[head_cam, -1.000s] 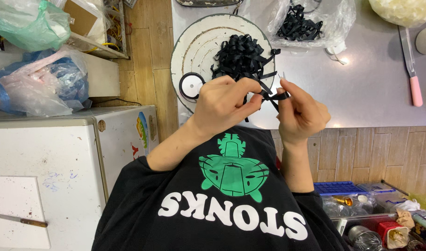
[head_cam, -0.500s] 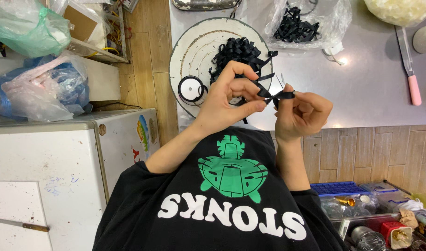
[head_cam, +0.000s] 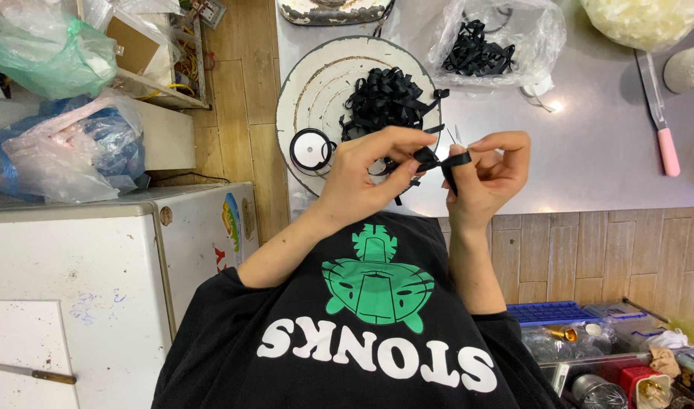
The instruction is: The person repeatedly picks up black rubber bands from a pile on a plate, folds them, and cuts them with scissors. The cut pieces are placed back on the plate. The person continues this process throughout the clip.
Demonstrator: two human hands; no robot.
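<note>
Both hands sit slightly lower than half a second ago, ribbon unchanged between them. Left hand (head_cam: 366,178) pinches one end of the black ribbon bow (head_cam: 436,160); right hand (head_cam: 489,173) pinches the other, fingers closed. Bow held above round white tray's (head_cam: 317,95) edge, near the black bow pile (head_cam: 385,98) and ribbon spool (head_cam: 311,149).

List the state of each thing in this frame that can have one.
Left hand: pinching the black ribbon bow.
Right hand: pinching the same bow.
Black ribbon bow: held above the table edge, tails loose.
Pile of finished bows: heaped on the round white tray.
Ribbon spool: lying flat on the tray.
Clear plastic bag: open, black ribbon pieces inside.
Pink-handled knife: lying flat.
</note>
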